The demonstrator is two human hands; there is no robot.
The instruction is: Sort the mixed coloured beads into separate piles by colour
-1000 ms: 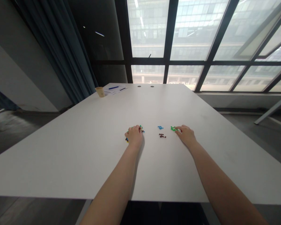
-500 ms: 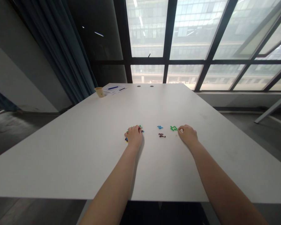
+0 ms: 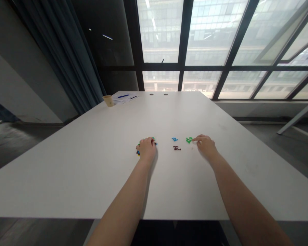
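Observation:
My left hand [image 3: 146, 149] rests with curled fingers on a small heap of mixed plastic pieces [image 3: 146, 142] in green, blue and dark red on the white table [image 3: 92, 177]. I cannot tell whether it grips any of them. My right hand [image 3: 205, 146], slightly blurred, has its fingers extended left, with the fingertip just beside a small cluster of green pieces [image 3: 189, 139]. Between my hands lie a few blue pieces [image 3: 175, 139] and, nearer me, some dark brown pieces [image 3: 177, 148].
At the table's far left corner stand a paper cup [image 3: 108, 100] and some papers with a blue pen [image 3: 123, 96]. Tall dark-framed windows [image 3: 210, 44] rise beyond the far edge, and a dark curtain [image 3: 64, 58] hangs at the left.
My right hand has reached a little left, back toward the green pieces, which sit slightly differently. My left hand has stayed on its heap.

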